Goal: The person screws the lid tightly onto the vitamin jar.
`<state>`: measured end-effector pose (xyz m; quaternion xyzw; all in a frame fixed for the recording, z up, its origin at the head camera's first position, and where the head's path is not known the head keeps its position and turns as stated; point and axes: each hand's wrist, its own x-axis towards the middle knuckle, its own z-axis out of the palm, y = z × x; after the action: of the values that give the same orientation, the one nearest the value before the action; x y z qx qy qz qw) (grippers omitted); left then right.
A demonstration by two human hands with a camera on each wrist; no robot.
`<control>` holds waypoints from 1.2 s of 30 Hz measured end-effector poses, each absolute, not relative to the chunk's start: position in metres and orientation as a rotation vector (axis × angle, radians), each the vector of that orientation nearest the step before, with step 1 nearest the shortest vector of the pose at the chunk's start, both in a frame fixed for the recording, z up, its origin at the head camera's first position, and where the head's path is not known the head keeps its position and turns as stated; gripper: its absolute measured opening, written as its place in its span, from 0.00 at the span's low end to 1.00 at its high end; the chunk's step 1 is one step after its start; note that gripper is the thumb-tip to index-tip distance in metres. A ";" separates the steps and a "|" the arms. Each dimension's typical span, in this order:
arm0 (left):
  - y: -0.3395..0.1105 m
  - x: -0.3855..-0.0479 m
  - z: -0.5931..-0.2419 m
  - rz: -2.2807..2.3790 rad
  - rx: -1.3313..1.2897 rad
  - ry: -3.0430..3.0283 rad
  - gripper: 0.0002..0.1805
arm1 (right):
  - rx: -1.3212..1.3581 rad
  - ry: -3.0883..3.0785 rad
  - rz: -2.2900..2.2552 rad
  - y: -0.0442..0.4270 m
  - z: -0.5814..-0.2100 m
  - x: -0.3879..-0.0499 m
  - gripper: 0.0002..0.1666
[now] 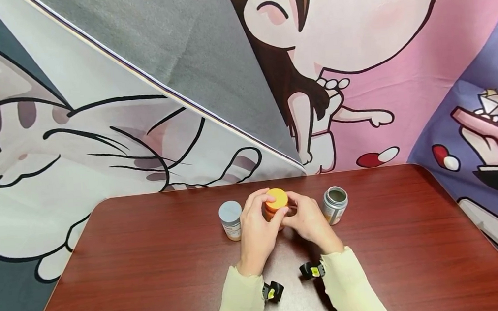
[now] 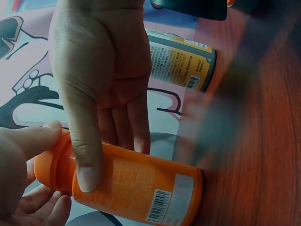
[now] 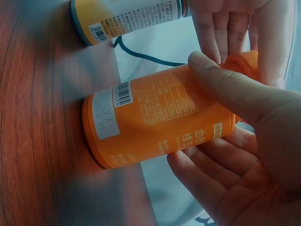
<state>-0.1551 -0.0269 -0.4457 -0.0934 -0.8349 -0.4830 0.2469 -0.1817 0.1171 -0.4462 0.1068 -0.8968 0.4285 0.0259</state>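
Observation:
An orange bottle (image 2: 136, 183) with a printed label and barcode stands on the table between the hands. My left hand (image 1: 255, 226) pinches its orange-yellow cap (image 1: 277, 200) between thumb and fingers. Lower down, my right hand (image 1: 310, 219) holds the bottle's body, its thumb (image 3: 225, 84) along one side and the fingers round the other. The cap sits at the bottle's neck; whether it is loose cannot be told. Close to the left hand is a jar with a grey-blue lid (image 1: 230, 210). Beside the right hand stands a grey jar (image 1: 335, 204) whose top is uncovered.
All of this stands on a reddish-brown wooden table (image 1: 165, 261), towards its far edge. Behind it hangs a cartoon-printed backdrop (image 1: 354, 32). Each wrist wears a small black camera (image 1: 273, 291) at the cuff of a pale sleeve.

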 end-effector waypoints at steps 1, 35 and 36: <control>-0.027 -0.155 -0.446 -1.314 -0.256 -2.282 0.19 | 0.332 -2.776 1.307 0.117 -0.447 -0.182 0.29; -0.030 -0.152 -0.446 -1.288 -0.235 -2.305 0.40 | 0.342 -2.775 1.334 0.118 -0.446 -0.182 0.32; -0.029 -0.152 -0.446 -1.272 -0.227 -2.294 0.39 | 0.341 -2.777 1.325 0.118 -0.446 -0.182 0.32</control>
<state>-0.1518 -0.0288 -0.4462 -0.0836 -0.8433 -0.4676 0.2514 -0.1815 0.1177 -0.4457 0.1102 -0.8968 0.4279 0.0229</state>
